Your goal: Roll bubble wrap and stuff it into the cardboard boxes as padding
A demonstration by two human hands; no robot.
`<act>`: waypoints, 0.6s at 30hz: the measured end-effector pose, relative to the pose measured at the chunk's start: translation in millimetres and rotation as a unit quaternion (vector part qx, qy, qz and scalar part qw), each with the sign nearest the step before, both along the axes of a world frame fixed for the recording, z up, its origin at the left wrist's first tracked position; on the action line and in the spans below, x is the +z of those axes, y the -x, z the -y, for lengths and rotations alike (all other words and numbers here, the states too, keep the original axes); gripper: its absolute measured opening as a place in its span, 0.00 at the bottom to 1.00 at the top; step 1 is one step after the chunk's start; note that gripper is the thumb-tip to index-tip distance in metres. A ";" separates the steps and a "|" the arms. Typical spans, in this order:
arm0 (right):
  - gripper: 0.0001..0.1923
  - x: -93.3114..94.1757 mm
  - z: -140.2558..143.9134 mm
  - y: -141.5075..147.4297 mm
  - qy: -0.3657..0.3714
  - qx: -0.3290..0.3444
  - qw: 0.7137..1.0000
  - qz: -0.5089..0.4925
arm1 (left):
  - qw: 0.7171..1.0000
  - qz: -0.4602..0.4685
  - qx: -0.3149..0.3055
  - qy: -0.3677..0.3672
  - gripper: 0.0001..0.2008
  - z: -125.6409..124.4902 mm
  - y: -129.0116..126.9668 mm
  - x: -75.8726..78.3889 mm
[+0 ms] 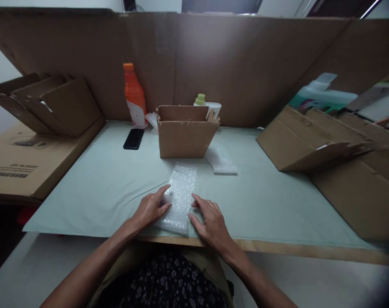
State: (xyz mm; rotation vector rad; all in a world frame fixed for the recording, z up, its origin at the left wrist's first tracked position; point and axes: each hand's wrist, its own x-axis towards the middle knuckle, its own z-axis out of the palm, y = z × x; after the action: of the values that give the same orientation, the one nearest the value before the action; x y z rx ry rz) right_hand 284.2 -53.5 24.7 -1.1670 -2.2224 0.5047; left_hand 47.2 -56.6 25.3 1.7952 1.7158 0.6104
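A strip of clear bubble wrap [182, 184] lies lengthwise on the table in front of me, its near end close to the table's front edge. My left hand [151, 207] rests over its left side, thumb and fingers apart, partly covering a folded bit of the wrap. At the right edge of the wrap is my right hand [210, 218], its fingers slightly curled and spread, with nothing gripped. Just beyond the wrap stands an open cardboard box [184, 139]; what it contains is hidden. To the box's right lies another piece of bubble wrap [222, 162].
A red-orange bottle [135, 96] and a black phone [133, 139] are at the back left of the cloth-covered table [261, 205]. Behind the box shows a green-capped white bottle [200, 100]. Cardboard boxes [297, 141] stand at the right, more boxes [69, 107] at the left.
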 end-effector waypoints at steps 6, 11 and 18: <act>0.29 2.7 34.4 -3.3 -0.055 0.132 0.989 0.022 | 0.998 0.014 -0.051 -0.038 0.33 4.3 -5.1 -6.0; 0.25 -9.7 35.7 14.7 -0.044 0.139 0.987 0.065 | 0.996 -0.019 -0.051 -0.067 0.34 -7.1 -5.2 -11.7; 0.15 -6.0 24.3 16.3 -0.007 0.124 0.992 -0.013 | 0.982 0.060 -0.109 -0.140 0.25 39.8 20.7 6.2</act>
State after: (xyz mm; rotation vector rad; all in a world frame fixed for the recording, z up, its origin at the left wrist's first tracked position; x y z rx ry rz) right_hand 267.9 -77.8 18.7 -0.8764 -2.3571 0.5990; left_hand 26.5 -96.4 31.5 2.0586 1.3843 0.8784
